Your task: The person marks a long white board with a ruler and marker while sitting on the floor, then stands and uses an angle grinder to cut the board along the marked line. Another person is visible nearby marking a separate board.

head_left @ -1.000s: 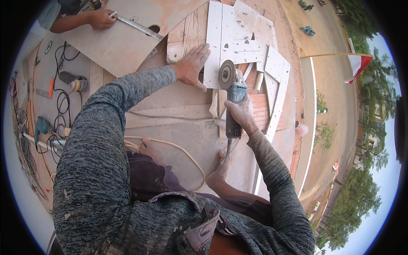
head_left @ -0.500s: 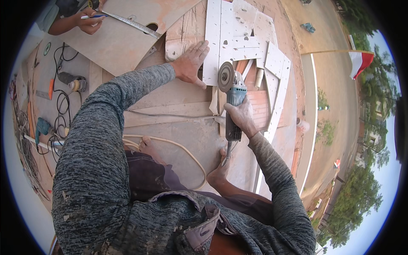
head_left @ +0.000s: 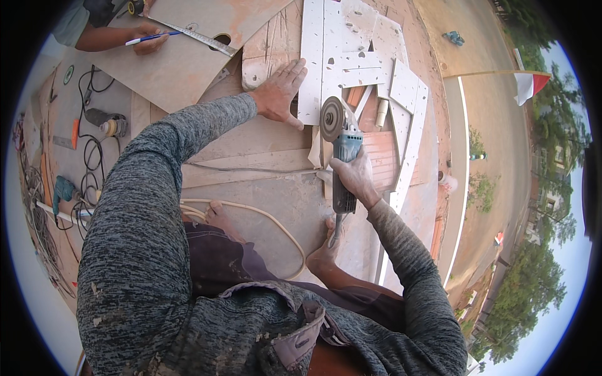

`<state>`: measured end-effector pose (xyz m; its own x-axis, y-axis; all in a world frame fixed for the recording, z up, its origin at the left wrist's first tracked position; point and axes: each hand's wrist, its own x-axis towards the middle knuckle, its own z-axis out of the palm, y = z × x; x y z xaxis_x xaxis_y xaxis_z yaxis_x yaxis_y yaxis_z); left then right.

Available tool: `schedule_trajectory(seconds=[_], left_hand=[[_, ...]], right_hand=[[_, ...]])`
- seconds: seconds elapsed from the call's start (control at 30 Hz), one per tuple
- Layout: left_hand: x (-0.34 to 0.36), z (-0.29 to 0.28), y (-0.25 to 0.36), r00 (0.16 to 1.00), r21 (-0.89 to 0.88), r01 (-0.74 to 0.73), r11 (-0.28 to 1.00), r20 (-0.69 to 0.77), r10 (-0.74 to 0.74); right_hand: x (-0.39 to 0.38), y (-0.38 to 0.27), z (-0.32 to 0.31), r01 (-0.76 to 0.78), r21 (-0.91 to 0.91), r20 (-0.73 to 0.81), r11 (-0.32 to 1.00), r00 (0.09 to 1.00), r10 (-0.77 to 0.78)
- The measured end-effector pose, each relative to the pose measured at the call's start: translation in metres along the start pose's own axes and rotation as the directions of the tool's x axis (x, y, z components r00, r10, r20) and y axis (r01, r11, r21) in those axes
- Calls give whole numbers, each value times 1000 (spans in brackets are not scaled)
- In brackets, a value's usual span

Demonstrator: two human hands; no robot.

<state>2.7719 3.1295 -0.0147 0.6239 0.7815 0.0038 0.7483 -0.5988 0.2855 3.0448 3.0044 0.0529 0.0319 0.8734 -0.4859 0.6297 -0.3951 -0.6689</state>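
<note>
Two hands are yours here. Your right hand (head_left: 354, 178) has its fingers wrapped tight around the body of the angle grinder (head_left: 342, 153), which sits just right of centre, its round disc (head_left: 331, 119) at the 12 o'clock end and its black cord trailing from the 6 o'clock end. Your left hand (head_left: 279, 94) lies flat, fingers spread wide and holding nothing, pressing where the pale wooden plank (head_left: 266, 47) meets the white panel (head_left: 313, 56), at about 10 o'clock from the grinder. The disc stands on edge just beside the long edge of that white panel; you cannot tell whether it touches. More white cut-out pieces (head_left: 401, 94) lie at 1 o'clock from the grinder, over a reddish slatted board (head_left: 382, 160). Your bare feet rest on the dusty board (head_left: 282, 200) below, with a cream cable (head_left: 263, 216) looping past them. At 10 o'clock, well apart, another person's hand (head_left: 147, 44) holds a blue pen against a metal ruler (head_left: 197, 37) on a brown sheet. At 9 o'clock, tools and black cords (head_left: 88, 144) lie scattered.
</note>
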Motion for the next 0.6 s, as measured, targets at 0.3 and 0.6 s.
schedule_trajectory(seconds=[0.3,0.6], left_hand=[[-2,0,0,1000,-15,7,1000,-9,-7],[-1,4,-3,999,-2,-14,1000,-37,14]], right_hand=[[-13,3,2,48,-72,-49,996,997,-51],[-22,1,-1,-82,-48,16,995,996,83]])
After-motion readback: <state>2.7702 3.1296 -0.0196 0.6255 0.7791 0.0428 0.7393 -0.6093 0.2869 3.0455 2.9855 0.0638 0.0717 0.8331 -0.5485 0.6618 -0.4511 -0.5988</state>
